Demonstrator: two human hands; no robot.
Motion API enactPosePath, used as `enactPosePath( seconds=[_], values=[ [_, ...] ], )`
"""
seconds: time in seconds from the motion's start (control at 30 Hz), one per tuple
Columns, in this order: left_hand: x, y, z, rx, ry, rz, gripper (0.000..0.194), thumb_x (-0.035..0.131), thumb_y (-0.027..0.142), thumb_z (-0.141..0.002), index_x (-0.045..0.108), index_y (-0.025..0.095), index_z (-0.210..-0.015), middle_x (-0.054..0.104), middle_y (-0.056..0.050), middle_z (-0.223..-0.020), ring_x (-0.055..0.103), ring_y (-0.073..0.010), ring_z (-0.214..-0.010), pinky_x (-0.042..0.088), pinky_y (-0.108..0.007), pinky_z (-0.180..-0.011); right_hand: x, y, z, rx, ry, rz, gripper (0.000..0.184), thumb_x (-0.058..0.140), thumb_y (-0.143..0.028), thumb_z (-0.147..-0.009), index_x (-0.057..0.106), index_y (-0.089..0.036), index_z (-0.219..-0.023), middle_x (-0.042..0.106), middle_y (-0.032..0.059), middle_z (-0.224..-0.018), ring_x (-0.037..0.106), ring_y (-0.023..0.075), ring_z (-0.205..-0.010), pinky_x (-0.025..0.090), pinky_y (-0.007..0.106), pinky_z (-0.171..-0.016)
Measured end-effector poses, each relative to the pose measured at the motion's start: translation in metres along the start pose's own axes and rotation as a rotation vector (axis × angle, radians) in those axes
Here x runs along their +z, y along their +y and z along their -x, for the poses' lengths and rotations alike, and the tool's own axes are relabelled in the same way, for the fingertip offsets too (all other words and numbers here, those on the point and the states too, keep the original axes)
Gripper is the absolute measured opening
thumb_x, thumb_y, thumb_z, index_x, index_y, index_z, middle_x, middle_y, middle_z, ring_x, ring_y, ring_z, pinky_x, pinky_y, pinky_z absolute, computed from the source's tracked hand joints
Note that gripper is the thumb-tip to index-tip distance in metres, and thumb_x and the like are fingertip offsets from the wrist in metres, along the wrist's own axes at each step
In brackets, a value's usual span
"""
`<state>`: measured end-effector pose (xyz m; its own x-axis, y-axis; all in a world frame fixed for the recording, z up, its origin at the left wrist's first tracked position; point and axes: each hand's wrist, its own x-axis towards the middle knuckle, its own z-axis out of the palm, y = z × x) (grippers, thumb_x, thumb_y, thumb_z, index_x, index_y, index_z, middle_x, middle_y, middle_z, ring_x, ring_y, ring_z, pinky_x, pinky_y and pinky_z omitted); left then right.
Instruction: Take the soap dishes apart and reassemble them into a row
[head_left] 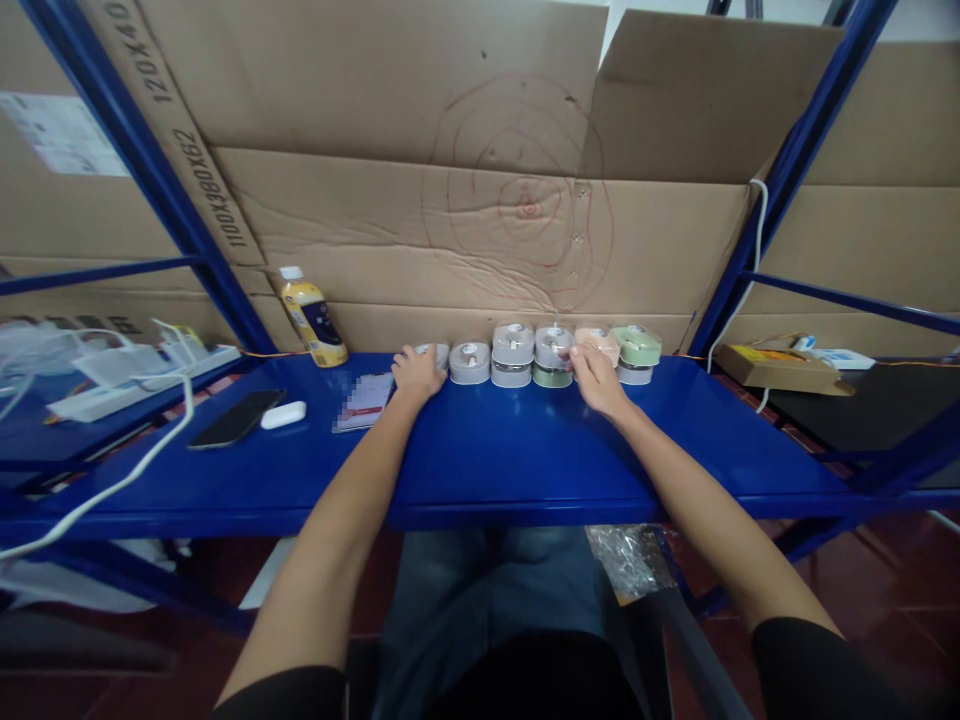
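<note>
A row of small rounded cases with clear lids stands along the back of the blue shelf, some stacked two high. At its left end my left hand (pixel 420 374) has its fingers curled over a grey case (pixel 439 353), mostly covered by the hand. Beside it sits a single grey case (pixel 470 363), then a grey stack (pixel 513 355). My right hand (pixel 598 380) is closed at the right side of an upper grey case (pixel 553 345), which rests on a green case (pixel 552 375). Behind this hand is a peach case (pixel 598 343); a green-topped stack (pixel 637 350) ends the row.
Left on the shelf (pixel 510 460) are a yellow drink bottle (pixel 313 318), a packet or card (pixel 367 402), a phone (pixel 236 418) and a white earbud case (pixel 283 415). Cardboard (pixel 375 230) stands behind. Blue posts flank both sides; a white cable (pixel 142 465) crosses the left.
</note>
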<state>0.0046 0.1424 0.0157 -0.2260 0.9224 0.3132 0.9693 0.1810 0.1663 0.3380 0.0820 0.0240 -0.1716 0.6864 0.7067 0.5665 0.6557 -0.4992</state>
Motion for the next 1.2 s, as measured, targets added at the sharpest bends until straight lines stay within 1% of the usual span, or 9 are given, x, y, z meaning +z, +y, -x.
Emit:
enactPosePath(
  seconds=[0.2,0.3,0.37,0.43,0.53,0.73,1.0,1.07,1.2],
  values=[
    [-0.033,-0.003,0.019,-0.026,0.292,0.244,0.060,0.061,0.043,-0.090,0.054,0.022,-0.147,0.052,-0.024,-0.143,0.053,-0.0460,-0.128,0.043,-0.059,-0.106,-0.001,-0.004,-0.001,-0.011,0.020,0.021,0.066,0.029,-0.072,-0.103,0.074,-0.024,-0.097,0.069,0.0109,-0.091,0.066,0.0296,-0.093,0.056,0.052,-0.091],
    [-0.045,0.000,0.040,0.264,0.396,0.419,0.063,0.064,0.036,-0.087,0.052,0.020,-0.146,0.051,-0.019,-0.149,0.050,-0.0397,-0.136,0.040,-0.057,-0.116,0.000,-0.011,0.001,-0.039,0.025,0.000,0.056,0.047,-0.070,-0.099,0.073,-0.022,-0.104,0.070,0.0111,-0.097,0.067,0.0286,-0.092,0.058,0.049,-0.086],
    [-0.047,0.006,0.059,0.593,0.330,0.523,0.067,0.066,0.033,-0.083,0.050,0.019,-0.146,0.050,-0.016,-0.151,0.047,-0.0357,-0.141,0.037,-0.053,-0.122,0.002,-0.015,0.003,-0.094,-0.026,-0.041,0.055,0.063,-0.069,-0.091,0.070,-0.022,-0.119,0.070,0.0131,-0.115,0.068,0.0304,-0.103,0.058,0.050,-0.090],
    [-0.045,0.013,0.079,0.844,0.187,0.563,0.069,0.067,0.034,-0.082,0.049,0.021,-0.147,0.048,-0.014,-0.156,0.045,-0.0343,-0.147,0.035,-0.052,-0.126,0.003,-0.017,0.007,-0.161,-0.139,-0.063,0.072,0.076,-0.067,-0.081,0.062,-0.024,-0.137,0.062,0.0153,-0.138,0.062,0.0347,-0.126,0.054,0.054,-0.104],
    [-0.036,0.024,0.104,1.018,0.003,0.561,0.070,0.069,0.031,-0.080,0.051,0.022,-0.147,0.044,-0.014,-0.161,0.042,-0.0349,-0.150,0.035,-0.051,-0.127,0.008,-0.018,0.013,-0.219,-0.346,-0.055,0.100,0.086,-0.067,-0.069,0.048,-0.026,-0.153,0.048,0.0163,-0.158,0.048,0.0386,-0.145,0.043,0.059,-0.118],
    [-0.017,0.029,0.116,1.028,-0.178,0.640,0.090,0.078,0.029,-0.073,0.041,0.023,-0.155,0.044,-0.015,-0.160,0.043,-0.0377,-0.149,0.039,-0.054,-0.124,0.023,-0.025,0.020,-0.223,-0.556,-0.021,0.094,0.086,-0.064,-0.070,0.054,-0.026,-0.149,0.064,0.0147,-0.143,0.063,0.0359,-0.128,0.050,0.057,-0.110],
    [0.005,0.021,0.102,0.752,-0.310,0.825,0.117,0.091,0.057,-0.066,0.030,0.021,-0.159,0.059,-0.018,-0.145,0.059,-0.0396,-0.133,0.048,-0.055,-0.112,0.020,-0.023,0.018,-0.123,-0.454,-0.024,0.079,0.080,-0.064,-0.077,0.060,-0.024,-0.142,0.069,0.0131,-0.133,0.068,0.0336,-0.114,0.055,0.054,-0.101],
    [0.004,0.018,0.102,0.785,-0.287,0.800,0.107,0.089,0.057,-0.070,0.037,0.022,-0.158,0.061,-0.016,-0.142,0.061,-0.0377,-0.129,0.048,-0.055,-0.112,0.012,-0.015,0.013,-0.076,-0.343,-0.041,0.071,0.075,-0.064,-0.083,0.061,-0.025,-0.140,0.070,0.0126,-0.131,0.068,0.0329,-0.112,0.056,0.053,-0.099],
    [0.000,0.016,0.104,0.923,-0.250,0.690,0.051,0.071,0.056,-0.089,0.071,0.025,-0.130,0.058,-0.012,-0.139,0.054,-0.0346,-0.138,0.041,-0.051,-0.120,-0.002,0.004,0.004,0.049,-0.138,-0.032,0.063,0.062,-0.067,-0.091,0.063,-0.022,-0.135,0.073,0.0123,-0.116,0.069,0.0322,-0.103,0.056,0.053,-0.093]
  ],
)
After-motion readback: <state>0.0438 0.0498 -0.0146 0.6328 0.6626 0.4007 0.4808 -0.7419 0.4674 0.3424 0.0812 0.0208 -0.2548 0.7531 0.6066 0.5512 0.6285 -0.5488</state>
